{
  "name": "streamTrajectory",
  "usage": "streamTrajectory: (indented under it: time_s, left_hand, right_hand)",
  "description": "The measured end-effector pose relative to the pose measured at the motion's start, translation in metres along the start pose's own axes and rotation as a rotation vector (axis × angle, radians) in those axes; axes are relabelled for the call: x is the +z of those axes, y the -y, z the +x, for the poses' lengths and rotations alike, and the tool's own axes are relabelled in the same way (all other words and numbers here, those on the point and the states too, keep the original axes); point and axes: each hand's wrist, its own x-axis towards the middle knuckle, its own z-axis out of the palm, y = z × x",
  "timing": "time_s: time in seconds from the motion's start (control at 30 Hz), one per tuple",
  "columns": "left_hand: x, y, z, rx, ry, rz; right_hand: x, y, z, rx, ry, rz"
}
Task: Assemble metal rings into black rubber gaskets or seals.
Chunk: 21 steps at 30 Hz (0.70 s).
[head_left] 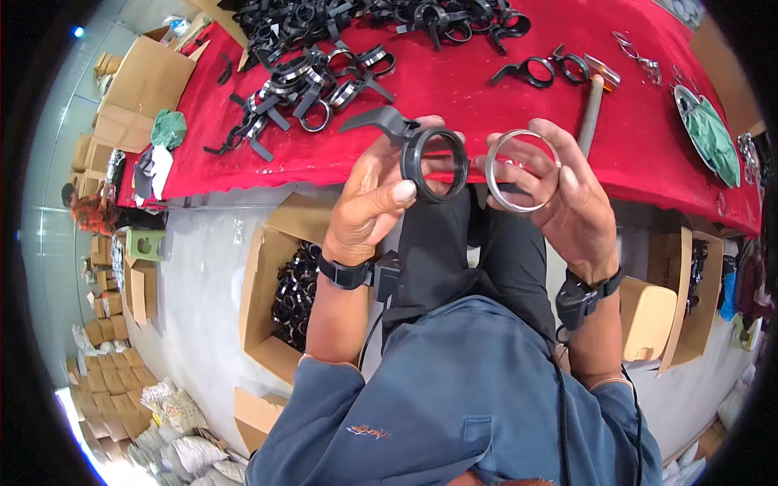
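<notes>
My left hand [374,190] is closed on a black plastic ring with a handle [412,164], its curved handle pointing to the left. A plain silver metal ring [494,182] is held in my right hand [579,202], its thumb and fingers around the rim. Both rings are raised side by side with a small gap between them, in front of the near edge of the red-covered table [454,89]. Beyond my left hand lies a loose pile of similar black handled rings with silver bands [304,85].
A hammer [594,109] lies on the table beside two black rings [536,73]. To its right is a metal dish with green cloth [707,134]. Cardboard boxes of parts [253,304] stand below on both sides. A person [89,209] is at the far left.
</notes>
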Motion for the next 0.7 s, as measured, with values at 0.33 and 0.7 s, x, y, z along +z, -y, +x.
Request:
streamTrajectory:
  time_s: [0.33,0.7]
  left_hand:
    - [0.023,0.006,-0.006,0.018,-0.103,0.29]
    - [0.035,-0.004,-0.012,0.031,-0.152,0.232]
  right_hand:
    - [0.018,-0.032,-0.002,-0.265,-0.048,-0.651]
    - [-0.01,-0.018,0.001,0.043,-0.055,0.517]
